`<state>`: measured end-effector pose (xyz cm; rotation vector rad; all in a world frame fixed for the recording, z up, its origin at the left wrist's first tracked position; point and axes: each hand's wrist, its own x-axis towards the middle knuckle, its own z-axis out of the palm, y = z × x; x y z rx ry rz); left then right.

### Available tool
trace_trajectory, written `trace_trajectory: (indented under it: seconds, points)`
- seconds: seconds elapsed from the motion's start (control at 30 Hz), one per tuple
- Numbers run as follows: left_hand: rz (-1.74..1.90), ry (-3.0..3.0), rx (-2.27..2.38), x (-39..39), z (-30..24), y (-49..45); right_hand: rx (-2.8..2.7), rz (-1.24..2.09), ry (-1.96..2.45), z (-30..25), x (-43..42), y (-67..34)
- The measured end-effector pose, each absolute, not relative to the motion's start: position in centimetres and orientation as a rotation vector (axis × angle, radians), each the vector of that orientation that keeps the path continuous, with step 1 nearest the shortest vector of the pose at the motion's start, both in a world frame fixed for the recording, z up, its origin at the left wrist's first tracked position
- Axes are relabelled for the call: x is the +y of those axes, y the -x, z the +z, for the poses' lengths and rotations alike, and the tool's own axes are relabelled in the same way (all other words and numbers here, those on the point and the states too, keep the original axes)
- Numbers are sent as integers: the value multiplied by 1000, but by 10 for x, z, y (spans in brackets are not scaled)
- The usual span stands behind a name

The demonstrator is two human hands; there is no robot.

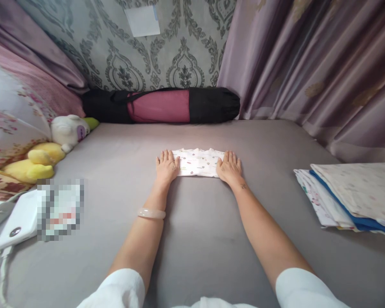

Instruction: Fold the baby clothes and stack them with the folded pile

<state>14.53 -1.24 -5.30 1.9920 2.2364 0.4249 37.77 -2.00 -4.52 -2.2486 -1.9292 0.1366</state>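
A folded white cloth (198, 163) with a small coloured print lies on the grey sheet in front of me, long from side to side. It looks like a garment, but its exact kind does not show. My left hand (167, 166) presses flat on its left end, fingers stretched out. On the right end rests my right hand (229, 167), also flat with fingers extended. The cloth's middle shows between the two hands, and its ends are partly hidden under them.
At right lies a stack of folded fabrics (356, 196). A black and pink roll bag (160, 105) lies along the wall. Plush toys (69, 130) sit at left, near a white power bank (22, 220) with cables and a blurred-out item (62, 209). Curtains (276, 60) hang at right.
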Motion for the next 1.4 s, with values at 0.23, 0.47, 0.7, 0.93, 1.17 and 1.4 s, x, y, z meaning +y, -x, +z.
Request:
trace_trajectory:
  seconds: [0.23,0.47,0.7,0.93,1.17,1.4]
  points:
    - [1070,-1818,2207,0,-58,-131,-2088,48,2092,-39,-25,-365]
    - [1603,-1400,1977,9,-61,-114,-2116,100,2133,-49,-21,-369]
    - [1735,-1136,1778,9,-61,-112,-2125,174,2104,-32,-22,-341]
    - [1723,-1052,1718,9,-65,-113,-2158,178,2031,-43,-25,-325]
    - [1728,-988,1664,10,-66,-114,-2131,236,2068,-32,-23,-318]
    - [1718,-933,1673,6,-60,-115,-2200,234,1920,-37,-21,-286]
